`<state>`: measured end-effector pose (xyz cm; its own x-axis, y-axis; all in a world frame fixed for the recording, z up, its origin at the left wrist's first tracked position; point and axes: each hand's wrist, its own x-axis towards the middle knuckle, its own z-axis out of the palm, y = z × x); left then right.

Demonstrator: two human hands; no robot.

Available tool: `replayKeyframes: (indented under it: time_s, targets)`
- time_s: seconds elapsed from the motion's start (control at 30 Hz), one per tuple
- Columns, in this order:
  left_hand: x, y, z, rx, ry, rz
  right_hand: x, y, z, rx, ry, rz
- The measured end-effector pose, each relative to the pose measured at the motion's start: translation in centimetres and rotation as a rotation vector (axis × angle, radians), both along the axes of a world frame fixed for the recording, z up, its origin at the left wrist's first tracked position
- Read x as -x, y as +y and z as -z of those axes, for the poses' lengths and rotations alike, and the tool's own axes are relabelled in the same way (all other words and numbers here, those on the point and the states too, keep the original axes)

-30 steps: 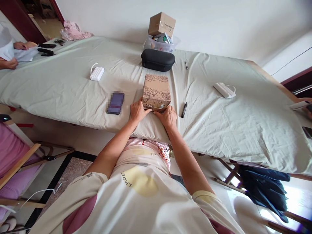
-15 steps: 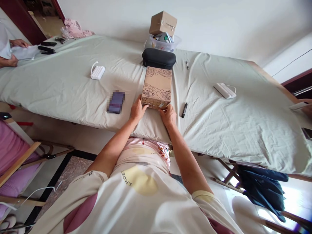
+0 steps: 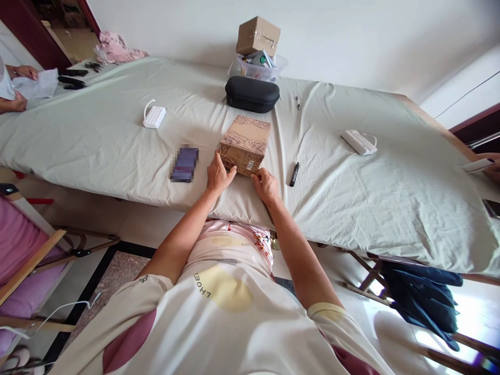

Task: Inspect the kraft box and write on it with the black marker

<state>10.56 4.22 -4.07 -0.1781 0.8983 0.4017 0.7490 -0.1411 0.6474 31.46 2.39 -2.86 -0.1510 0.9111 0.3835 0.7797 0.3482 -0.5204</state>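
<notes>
Beyond the grip, at the wall, a clear plastic tub holds a jumble of small items, too small to name, with a plain taped cardboard box perched on top; just in front lies a closed black zip case. Between both hands sits the patterned box: brown card printed with dark swirling rose outlines, a dark label on its near face, turned at an angle on the pale green sheet. Left hand clasps the box's near left corner, fingers up its side; right hand pinches its near lower edge. Right of the grip, one black marker, near but apart. Left of it, one dark blurred flat object. Two white corded devices: one far left, one far right. Cardboard boxes: two. Another person's hands hold papers at the far left corner.
</notes>
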Motion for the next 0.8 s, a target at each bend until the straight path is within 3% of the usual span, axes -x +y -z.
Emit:
replayKeyframes:
  time_s: [0.13, 0.3, 0.4, 0.57, 0.8]
  targets:
    - [-0.1, -0.6, -0.7, 0.019, 0.047, -0.049, 0.5, 0.0, 0.0, 0.016, -0.037, -0.02]
    - [0.2, -0.9, -1.6, -0.054, -0.004, -0.124, 1.2, -0.2, -0.3, 0.01, -0.104, -0.195]
    - [0.2, -1.3, -2.1, -0.172, -0.011, -0.086, 1.3, -0.3, -0.4, 0.019, -0.131, -0.229]
    - [-0.7, -2.1, -3.0, -0.272, 0.142, 0.072, 1.1, -0.4, -0.4, 0.003, -0.132, -0.251]
    - [-2.6, -2.2, -3.4, -0.23, 0.187, 0.109, 1.0, -1.2, -1.3, -0.243, -0.028, -0.055]
